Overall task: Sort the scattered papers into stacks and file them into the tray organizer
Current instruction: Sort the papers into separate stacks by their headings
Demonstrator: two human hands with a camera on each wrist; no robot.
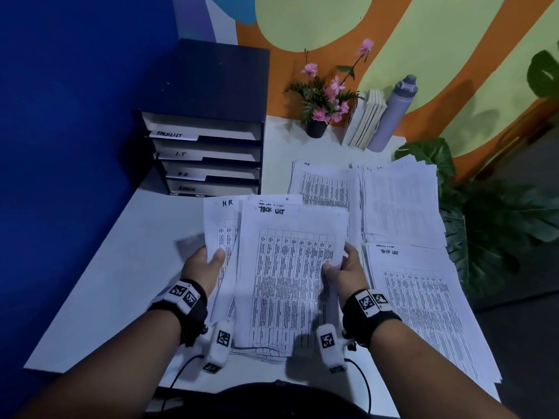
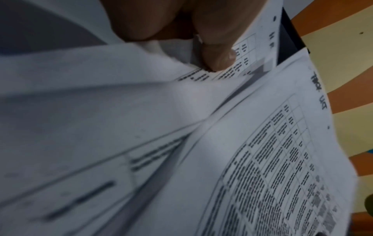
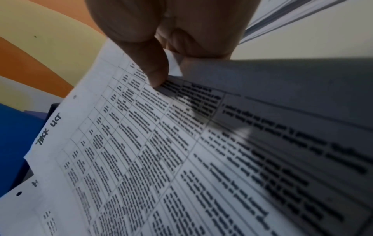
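Above the white desk (image 1: 121, 267) I hold a bundle of printed sheets. My left hand (image 1: 208, 261) grips the bundle's left edge, thumb on a sheet marked "H.R." (image 1: 222, 228). My right hand (image 1: 341, 267) pinches the right edge of the top sheet marked "TASK LIST" (image 1: 287, 276), thumb on its face. In the left wrist view the left thumb (image 2: 218, 52) presses the H.R. sheet; in the right wrist view the right thumb (image 3: 149, 67) lies on the task list sheet (image 3: 121, 151). The dark tray organizer (image 1: 205, 152) with labelled shelves stands at the back left.
Sorted stacks lie on the right of the desk: a task list stack (image 1: 423, 303) near me, an H.R. stack (image 1: 326, 186) and another stack (image 1: 402, 201) behind. A flower pot (image 1: 317, 125), books (image 1: 366, 119) and a grey bottle (image 1: 393, 113) stand at the back wall. A leafy plant (image 1: 496, 225) crowds the right edge.
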